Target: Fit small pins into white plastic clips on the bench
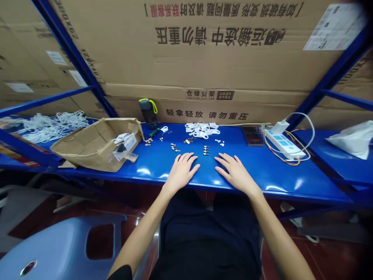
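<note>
My left hand (pixel 181 170) lies palm down at the front edge of the blue shelf (pixel 157 171), fingers spread, holding nothing. To its right, my right hand (pixel 235 171) rests the same way, also with nothing in it. Beyond and between them is a short column of small metal pins with white parts (pixel 206 150). More such pins (pixel 175 147) lie beyond my left hand. Farther back sits a pile of white plastic pieces with round holes (pixel 201 130). Small brass-coloured pieces (pixel 187 141) and small white bits (pixel 222 144) lie nearby.
An open cardboard box (pixel 87 147) stands at left, near a dark bottle with a green strap (pixel 148 112) and a green-handled tool (pixel 154 132). A power strip with cables (pixel 284 144) and a dark blurred object (pixel 253 135) are at right. A blue stool (pixel 64 241) stands below left.
</note>
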A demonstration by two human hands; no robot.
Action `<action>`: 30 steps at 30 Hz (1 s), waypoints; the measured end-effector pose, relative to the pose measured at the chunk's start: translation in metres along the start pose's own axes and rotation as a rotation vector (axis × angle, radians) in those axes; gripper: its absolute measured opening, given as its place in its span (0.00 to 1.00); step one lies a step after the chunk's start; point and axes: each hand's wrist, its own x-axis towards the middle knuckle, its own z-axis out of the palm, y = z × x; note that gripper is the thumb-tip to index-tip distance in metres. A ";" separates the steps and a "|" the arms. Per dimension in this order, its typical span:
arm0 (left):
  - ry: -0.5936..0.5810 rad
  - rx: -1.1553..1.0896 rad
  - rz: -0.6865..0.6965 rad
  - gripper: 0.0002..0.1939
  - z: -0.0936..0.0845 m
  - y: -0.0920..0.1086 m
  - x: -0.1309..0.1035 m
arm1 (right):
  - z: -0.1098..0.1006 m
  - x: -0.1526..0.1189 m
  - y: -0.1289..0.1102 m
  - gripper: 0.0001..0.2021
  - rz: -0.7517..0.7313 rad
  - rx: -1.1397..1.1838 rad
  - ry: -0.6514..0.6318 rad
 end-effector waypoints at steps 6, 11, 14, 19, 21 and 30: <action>-0.009 0.000 -0.002 0.23 -0.001 0.000 0.000 | 0.001 0.000 0.001 0.29 0.001 0.008 0.000; -0.003 0.001 -0.006 0.23 0.000 0.000 -0.001 | 0.002 0.000 0.001 0.29 -0.006 0.035 0.009; 0.001 -0.002 0.002 0.22 0.000 0.000 -0.001 | 0.004 0.008 -0.007 0.32 -0.042 0.109 0.037; 0.022 -0.025 -0.006 0.22 0.002 -0.002 -0.003 | 0.015 0.046 -0.031 0.39 -0.094 0.108 0.009; 0.046 -0.043 -0.013 0.23 0.002 -0.002 -0.002 | 0.021 0.063 -0.039 0.41 -0.058 0.071 -0.012; 0.369 -0.170 -0.027 0.23 -0.008 0.002 -0.002 | 0.052 0.108 -0.093 0.33 -0.185 0.013 -0.081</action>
